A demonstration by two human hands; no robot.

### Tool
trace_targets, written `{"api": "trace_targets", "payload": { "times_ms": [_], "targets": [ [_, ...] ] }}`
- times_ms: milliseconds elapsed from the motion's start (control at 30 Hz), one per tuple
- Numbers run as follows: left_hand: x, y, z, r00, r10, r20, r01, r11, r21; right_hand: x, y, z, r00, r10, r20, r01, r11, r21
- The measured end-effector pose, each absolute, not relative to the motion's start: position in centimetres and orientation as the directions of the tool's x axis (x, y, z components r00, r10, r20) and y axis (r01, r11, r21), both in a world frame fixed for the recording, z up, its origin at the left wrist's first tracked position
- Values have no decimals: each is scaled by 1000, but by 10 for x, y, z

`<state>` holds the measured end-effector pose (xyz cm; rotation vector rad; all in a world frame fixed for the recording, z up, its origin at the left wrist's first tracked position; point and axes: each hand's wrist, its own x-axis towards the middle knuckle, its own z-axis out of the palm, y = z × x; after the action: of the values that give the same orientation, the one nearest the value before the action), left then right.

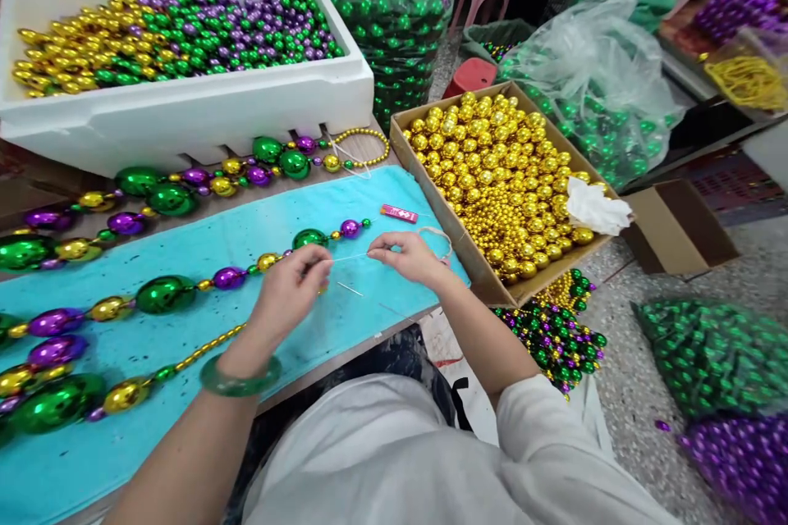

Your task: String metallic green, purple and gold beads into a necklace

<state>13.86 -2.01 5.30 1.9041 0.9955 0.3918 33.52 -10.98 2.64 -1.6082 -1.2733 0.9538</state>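
Between my two hands a thin white string [350, 257] is drawn taut above a turquoise cloth [345, 205]. My left hand [296, 283], with a green bangle [240, 376] on its wrist, pinches one end of that stretch. The other end is pinched by my right hand [400, 254]. Just below the string lies a needle [350, 289]. Beyond my left hand runs a strand of green, purple and gold beads [311, 239]. Another strand with small gold beads [209, 347] passes behind my left wrist. A pink lighter [399, 213] rests past my right hand.
At the back left stands a white foam box [185, 111] of mixed beads. A cardboard box [452, 221] of gold beads sits on the right, with a crumpled white tissue [597, 207] on its edge. Bags of green beads [717, 353] and purple beads [742, 459] lie on the floor.
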Motion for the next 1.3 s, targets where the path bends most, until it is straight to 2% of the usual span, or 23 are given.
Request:
{"api": "trace_targets", "payload": {
  "times_ms": [133, 300, 433, 533, 600, 667, 700, 800, 900, 1000, 1167, 1233, 1300],
  "targets": [
    [110, -12, 53, 525, 837, -155, 519, -171, 837, 372, -120, 58, 197, 974, -114, 355, -179, -918],
    [91, -11, 52, 458, 871, -179, 534, -109, 839, 428, -141, 115, 311, 949, -52, 474, -202, -857],
    [88, -12, 43, 445, 872, -204, 539, -79, 839, 482, -160, 132, 492, 865, -95, 505, -373, -779],
    [91, -16, 34, 499, 845, -191, 541, -132, 831, 502, -168, 119, 655, 743, -137, 538, -586, -606],
    [95, -20, 29, 535, 829, -161, 568, -212, 795, 492, -169, 104, 709, 705, -12, 629, -640, -440],
    [101, -24, 26, 552, 821, -143, 601, -273, 751, 464, -167, 89, 645, 754, 128, 744, -580, -333],
    [104, -25, 24, 558, 817, -146, 608, -283, 742, 445, -167, 82, 580, 801, 148, 795, -516, -320],
    [109, -24, 22, 566, 807, -167, 604, -268, 750, 390, -168, 66, 382, 924, -12, 857, -359, -370],
    [111, -24, 19, 578, 796, -181, 636, -300, 711, 361, -172, 48, 367, 914, -173, 866, -403, -297],
    [113, -28, 17, 626, 763, -161, 683, -437, 586, 358, -177, 33, 400, 891, -216, 870, -443, -215],
    [125, -41, 19, 709, 693, -132, 697, -659, 282, 358, -185, 27, 332, 942, -54, 933, -337, -131],
    [135, -46, 22, 719, 684, -120, 691, -687, 224, 352, -186, 27, 262, 965, -18, 961, -262, -92],
    [147, -50, 24, 733, 674, -89, 674, -704, 223, 345, -186, 25, 218, 975, -45, 974, -220, -45]
  ]
}}
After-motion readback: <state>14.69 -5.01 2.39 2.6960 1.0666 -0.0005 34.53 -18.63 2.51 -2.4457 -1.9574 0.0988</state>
